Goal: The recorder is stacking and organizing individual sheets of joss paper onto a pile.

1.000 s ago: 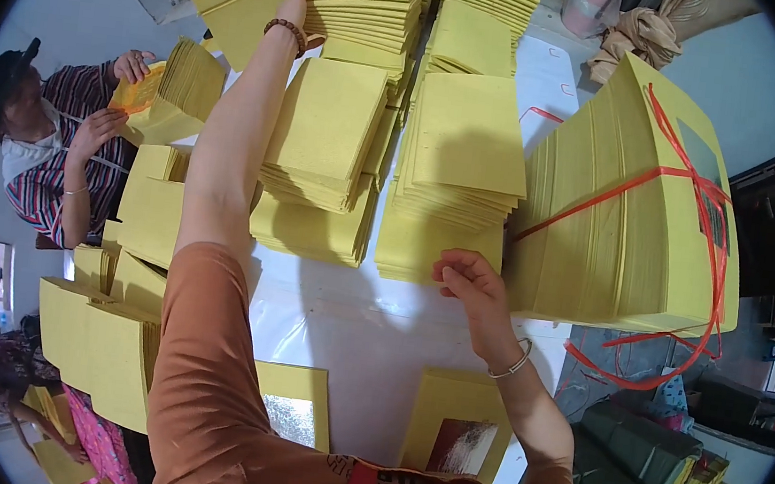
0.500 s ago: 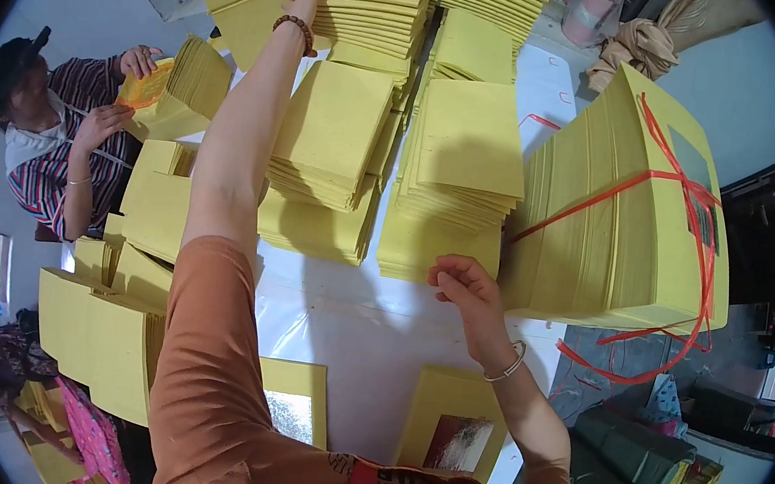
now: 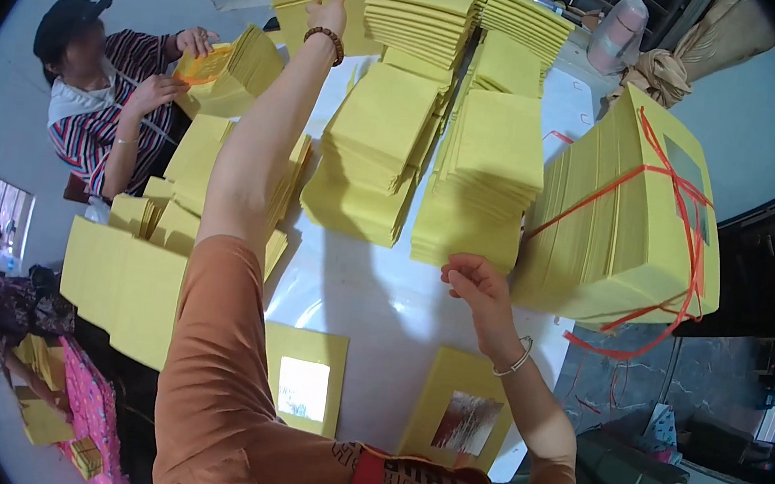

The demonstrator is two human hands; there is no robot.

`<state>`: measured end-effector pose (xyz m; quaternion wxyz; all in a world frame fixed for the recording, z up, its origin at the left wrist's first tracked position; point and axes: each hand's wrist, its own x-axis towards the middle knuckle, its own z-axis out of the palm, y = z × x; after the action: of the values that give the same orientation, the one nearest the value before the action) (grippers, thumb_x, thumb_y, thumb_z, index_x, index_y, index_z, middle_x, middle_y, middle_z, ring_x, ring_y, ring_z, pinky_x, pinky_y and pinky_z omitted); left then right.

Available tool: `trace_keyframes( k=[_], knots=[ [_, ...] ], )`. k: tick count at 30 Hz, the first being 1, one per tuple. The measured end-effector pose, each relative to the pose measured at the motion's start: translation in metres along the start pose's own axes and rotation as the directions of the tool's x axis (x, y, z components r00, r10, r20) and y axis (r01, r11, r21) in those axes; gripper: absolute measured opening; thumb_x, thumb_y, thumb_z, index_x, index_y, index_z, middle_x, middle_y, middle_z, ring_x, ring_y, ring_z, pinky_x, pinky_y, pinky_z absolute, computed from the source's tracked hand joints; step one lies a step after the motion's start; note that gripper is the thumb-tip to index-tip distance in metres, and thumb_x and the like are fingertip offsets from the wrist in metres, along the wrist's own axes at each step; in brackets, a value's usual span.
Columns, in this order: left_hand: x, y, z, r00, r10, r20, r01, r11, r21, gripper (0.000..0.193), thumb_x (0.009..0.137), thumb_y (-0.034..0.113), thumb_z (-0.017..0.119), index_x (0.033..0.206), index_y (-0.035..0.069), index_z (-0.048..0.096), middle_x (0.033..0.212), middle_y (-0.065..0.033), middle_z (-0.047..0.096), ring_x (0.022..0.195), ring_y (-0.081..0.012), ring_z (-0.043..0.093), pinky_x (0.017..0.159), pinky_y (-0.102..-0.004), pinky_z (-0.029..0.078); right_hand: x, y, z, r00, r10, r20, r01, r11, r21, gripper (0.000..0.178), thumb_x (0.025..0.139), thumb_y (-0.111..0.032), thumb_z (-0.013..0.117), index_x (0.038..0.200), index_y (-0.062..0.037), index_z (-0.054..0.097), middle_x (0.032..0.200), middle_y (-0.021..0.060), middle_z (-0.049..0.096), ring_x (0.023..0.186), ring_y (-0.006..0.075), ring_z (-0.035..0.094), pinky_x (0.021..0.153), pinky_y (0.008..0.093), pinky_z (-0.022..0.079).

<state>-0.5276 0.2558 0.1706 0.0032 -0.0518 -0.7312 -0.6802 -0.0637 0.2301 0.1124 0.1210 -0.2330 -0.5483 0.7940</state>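
Left hand (image 3: 328, 17) off yellow stack (image 3: 418, 24), open; right hand (image 3: 481, 294) half-open; near edges crosswise.

Yellow stacks (image 3: 498, 135), apparently folded paper, stand in rows.

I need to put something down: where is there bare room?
Widest: the white table between the middle stacks and two cards, the right hand over its right side. A narrower strip separates the cards. Crowded: far end and left, with stacks; right, with the bundle.
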Motion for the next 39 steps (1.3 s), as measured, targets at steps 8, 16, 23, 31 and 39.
trace_keyframes(
  k=[8, 16, 23, 31, 39],
  knots=[
    [-0.177, 0.049, -0.137, 0.94, 0.293, 0.175, -0.292, 0.956, -0.034, 0.05, 0.079, 0.023, 0.063, 0.12, 0.0, 0.046, 0.114, -0.0149, 0.052, 0.102, -0.0227, 0.052, 0.085, -0.0323, 0.042, -0.044, 0.004, -0.02, 0.997, -0.073, 0.0, 0.073, 0.993, -0.092, 0.021, 0.085, -0.01, 0.057, 0.106, -0.0052, 0.055, 0.098, 0.0021, 0.059, 0.091, 0.0094, 0.054, 0.079, 0.0231, 0.043],
    [-0.381, -0.024, -0.303, 0.826, -0.133, 0.548, 0.122, 0.991, 0.056, 0.022, 0.085, 0.006, 0.055, 0.107, 0.001, 0.056, 0.087, -0.0034, 0.06, 0.082, -0.0108, 0.056, 0.072, -0.0232, 0.046, -0.077, 0.005, -0.067, 0.995, -0.038, -0.092, 0.03, 0.996, -0.079, 0.022, 0.089, -0.012, 0.052, 0.11, -0.0086, 0.054, 0.098, 0.0017, 0.059, 0.091, 0.0101, 0.055, 0.074, 0.0229, 0.045],
    [-0.489, -0.145, -0.376, 0.951, -0.067, 0.3, -0.227, 0.507, 0.832, 0.056, 0.069, 0.026, 0.066, 0.12, 0.011, 0.047, 0.123, -0.0163, 0.045, 0.111, -0.0369, 0.042, 0.089, -0.0446, 0.039, -0.098, 0.016, -0.103, 0.985, -0.098, -0.144, 0.106, 0.993, 0.045, 0.023, 0.09, -0.014, 0.052, 0.112, -0.0079, 0.053, 0.102, 0.002, 0.059, 0.094, 0.0119, 0.056, 0.076, 0.0262, 0.047],
    [-0.475, -0.154, -0.378, 0.966, -0.146, 0.211, -0.112, 0.501, 0.858, 0.078, 0.058, 0.015, 0.072, 0.128, 0.016, 0.036, 0.112, -0.017, 0.044, 0.104, -0.0381, 0.043, 0.087, -0.0452, 0.04, -0.133, 0.027, -0.132, 0.946, -0.097, -0.31, 0.147, 0.979, 0.143, 0.025, 0.088, -0.017, 0.054, 0.112, -0.0102, 0.052, 0.101, 0.0003, 0.06, 0.092, 0.0105, 0.057, 0.075, 0.0275, 0.045],
    [-0.458, -0.14, -0.342, 0.926, -0.216, 0.31, 0.016, 0.842, 0.54, 0.083, 0.061, -0.006, 0.065, 0.134, 0.013, 0.028, 0.114, -0.0194, 0.04, 0.103, -0.0378, 0.049, 0.08, -0.0431, 0.047, -0.18, 0.054, -0.144, 0.846, -0.024, -0.533, 0.126, 0.98, 0.157, 0.026, 0.088, -0.023, 0.056, 0.111, -0.0126, 0.053, 0.098, -0.0018, 0.059, 0.09, 0.0102, 0.056, 0.074, 0.0277, 0.043]
  ],
)
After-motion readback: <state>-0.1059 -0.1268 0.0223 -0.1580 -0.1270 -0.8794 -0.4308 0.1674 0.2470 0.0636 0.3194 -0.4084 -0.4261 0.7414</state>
